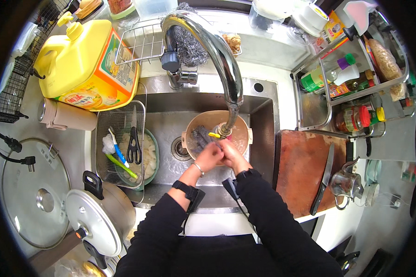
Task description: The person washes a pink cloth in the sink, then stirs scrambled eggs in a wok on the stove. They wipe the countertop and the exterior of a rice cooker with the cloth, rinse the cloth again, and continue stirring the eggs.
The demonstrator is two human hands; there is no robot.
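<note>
In the sink (166, 121) stands a beige plastic basin (193, 125) with two side handles, holding cloudy water. A wet dark grey cloth (201, 135) lies partly in that water. My left hand (209, 158), with a bracelet at the wrist, grips an end of the cloth over the basin's near rim. Pressed close beside it is my right hand (231, 155); its fingertips are partly hidden below the faucet spout, so its hold on the cloth is unclear. The chrome faucet (225, 62) arches over the basin, a yellow tab (214, 135) at its nozzle.
A wire basket (102, 152) with black-handled scissors (134, 147) and brushes sits over a green bowl (152, 175) at left. A pressure cooker (97, 221) stands nearer me. Right of the sink, a kitchen knife (324, 183) lies on a wooden cutting board (298, 166).
</note>
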